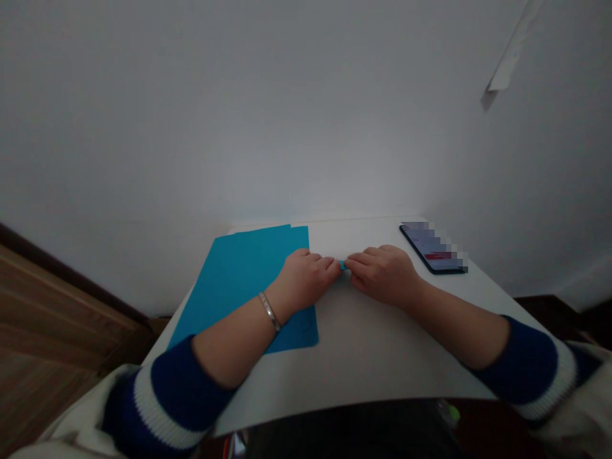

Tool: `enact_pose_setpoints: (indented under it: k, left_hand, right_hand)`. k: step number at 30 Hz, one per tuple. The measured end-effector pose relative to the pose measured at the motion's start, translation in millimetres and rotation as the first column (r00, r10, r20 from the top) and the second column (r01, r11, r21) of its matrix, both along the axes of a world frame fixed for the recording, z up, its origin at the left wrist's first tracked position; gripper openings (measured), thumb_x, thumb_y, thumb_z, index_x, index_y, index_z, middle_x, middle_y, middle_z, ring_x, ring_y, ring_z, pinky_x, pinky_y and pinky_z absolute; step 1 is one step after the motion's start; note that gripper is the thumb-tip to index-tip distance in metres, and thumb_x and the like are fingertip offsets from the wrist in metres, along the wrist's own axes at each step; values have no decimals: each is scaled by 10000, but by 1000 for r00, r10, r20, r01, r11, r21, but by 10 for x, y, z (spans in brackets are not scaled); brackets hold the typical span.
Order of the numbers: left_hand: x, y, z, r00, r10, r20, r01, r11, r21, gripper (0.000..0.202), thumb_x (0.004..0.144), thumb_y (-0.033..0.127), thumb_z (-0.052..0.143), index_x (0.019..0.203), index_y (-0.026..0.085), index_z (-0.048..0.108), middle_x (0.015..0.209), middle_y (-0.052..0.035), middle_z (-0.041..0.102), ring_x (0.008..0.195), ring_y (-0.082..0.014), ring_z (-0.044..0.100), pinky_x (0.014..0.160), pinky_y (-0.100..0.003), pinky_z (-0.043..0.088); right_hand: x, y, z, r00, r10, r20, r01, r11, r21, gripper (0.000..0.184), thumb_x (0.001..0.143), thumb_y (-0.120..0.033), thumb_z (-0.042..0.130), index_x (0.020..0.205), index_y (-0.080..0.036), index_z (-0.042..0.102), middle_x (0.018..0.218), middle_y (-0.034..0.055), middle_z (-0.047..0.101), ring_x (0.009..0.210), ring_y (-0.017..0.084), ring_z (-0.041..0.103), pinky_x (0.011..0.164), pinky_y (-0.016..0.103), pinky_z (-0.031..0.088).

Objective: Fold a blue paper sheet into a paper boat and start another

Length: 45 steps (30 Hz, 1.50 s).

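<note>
Two dark-blue cuffs with white bands sit nearest, by the front of the white table. Beyond, the left hand and right hand are closed in a pinch, each gripping one side of a small blue piece; only a sliver shows in the gap between them. Fingertip work on that piece seems in hand, probably calling next for an even, steady pinch. Blue sheets lie left of it; a phone lies farther right.
</note>
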<state>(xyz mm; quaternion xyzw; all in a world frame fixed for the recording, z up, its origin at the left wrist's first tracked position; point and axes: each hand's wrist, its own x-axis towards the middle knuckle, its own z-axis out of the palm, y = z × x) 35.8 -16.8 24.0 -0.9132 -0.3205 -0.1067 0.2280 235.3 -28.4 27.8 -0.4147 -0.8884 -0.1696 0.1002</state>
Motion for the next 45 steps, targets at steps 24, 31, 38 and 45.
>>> enact_pose_setpoints:
  k: [24, 31, 38, 45]
  left_hand:
    - [-87, 8, 24, 984, 151, 96, -158, 985, 72, 194, 877, 136, 532, 1045, 195, 610, 834, -35, 722, 681, -185, 645, 587, -298, 415]
    - [-51, 15, 29, 998, 56, 16, -55, 998, -23, 160, 890, 123, 535, 1019, 170, 617, 875, -44, 721, 771, -188, 667, 691, -308, 464]
    - [-97, 56, 24, 975, 210, 67, -209, 978, -22, 159, 859, 93, 521, 870, 150, 669, 774, -87, 720, 713, -228, 669, 733, -374, 480]
    - [-87, 43, 57, 960, 276, 44, -275, 961, -17, 180, 858, 142, 530, 757, 158, 678, 653, -93, 672, 650, -246, 643, 610, -349, 442]
  right_hand:
    - [182, 78, -52, 975, -63, -214, 82, 993, 82, 476, 878, -325, 479, 1319, -152, 522, 1270, 127, 619, 1011, 253, 609, 772, 339, 418]
    - [105, 106, -99, 996, 66, -64, -65, 998, 24, 309, 967, -265, 385, 1123, -220, 647, 1062, 66, 717, 902, 211, 618, 696, 311, 376]
    - [269, 181, -54, 994, -65, -92, 65, 998, -5, 322, 953, -272, 391, 1105, -245, 674, 1048, 56, 722, 872, 218, 635, 672, 314, 388]
    - [320, 239, -121, 992, -98, -75, 105, 990, 95, 305, 946, -304, 417, 1069, -245, 689, 994, 50, 738, 806, 209, 659, 626, 303, 403]
